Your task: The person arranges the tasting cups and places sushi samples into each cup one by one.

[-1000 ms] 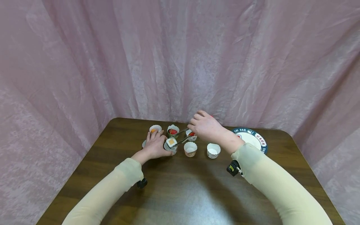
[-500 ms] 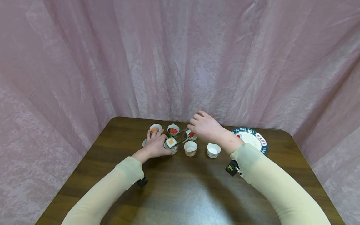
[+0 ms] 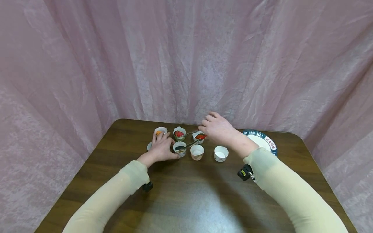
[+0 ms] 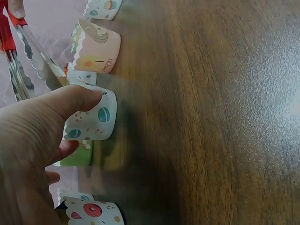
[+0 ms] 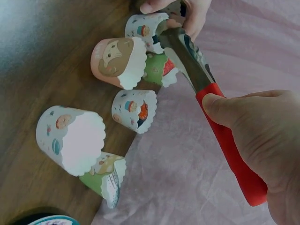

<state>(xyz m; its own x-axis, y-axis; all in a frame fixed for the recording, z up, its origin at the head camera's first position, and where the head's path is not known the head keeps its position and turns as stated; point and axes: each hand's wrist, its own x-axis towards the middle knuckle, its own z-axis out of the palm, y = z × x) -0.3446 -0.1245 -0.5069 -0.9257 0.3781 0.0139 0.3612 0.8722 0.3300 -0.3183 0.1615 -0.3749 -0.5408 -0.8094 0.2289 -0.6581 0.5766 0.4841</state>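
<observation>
My left hand (image 3: 159, 149) holds a small white paper baking cup (image 4: 101, 115), its thumb on the near wall and fingers on the far side. My right hand (image 3: 218, 129) grips red-handled metal tongs (image 5: 229, 145). The tongs' arms are spread, with the tips at the mouth of the held cup. Something dark shows inside that cup in the head view; the tongs partly cover it. Behind it stands a green cup (image 3: 179, 133) with red pieces. A white cup (image 3: 198, 137) with orange-red contents stands under the tongs.
A pink cup (image 3: 197, 152) and a white cup (image 3: 221, 153) stand right of the held one. A cup with orange pieces (image 3: 161, 130) is behind my left hand. A blue-rimmed plate (image 3: 272, 145) lies at the right, before a pink curtain (image 3: 186, 64).
The white square piece with a yellow centre, earlier between the tongs over the held cup, no longer shows there. The tongs have spread wider and my right hand has shifted slightly up and right.
</observation>
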